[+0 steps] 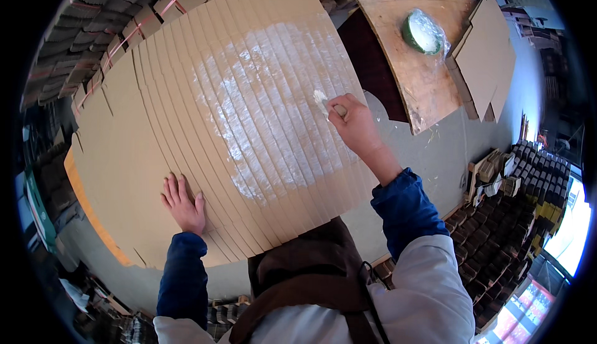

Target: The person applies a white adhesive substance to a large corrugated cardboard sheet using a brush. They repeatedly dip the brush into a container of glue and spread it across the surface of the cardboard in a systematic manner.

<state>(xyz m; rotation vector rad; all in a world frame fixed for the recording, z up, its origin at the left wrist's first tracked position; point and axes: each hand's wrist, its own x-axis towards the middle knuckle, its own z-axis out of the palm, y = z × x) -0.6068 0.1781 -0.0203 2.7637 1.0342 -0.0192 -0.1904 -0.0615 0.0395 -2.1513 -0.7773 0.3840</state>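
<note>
Overlapping cardboard sheets (112,157) lie fanned out in front of me, their edges forming a row of narrow strips. A wet, whitish coating (261,107) covers much of the strips' middle and right. My right hand (354,123) is closed around the handle of a brush (321,101), whose white-smeared bristles are at the coating's right side. My left hand (183,204) lies flat on the uncoated cardboard at the near left, fingers spread, holding nothing.
At the far right, a wooden board (404,64) carries a green bowl (424,32) of white paste with clear plastic around it. Folded cardboard (485,58) rests beside the bowl. Bundled cardboard stacks (180,2) with pink straps line the back. More brown stacks (497,244) stand at right.
</note>
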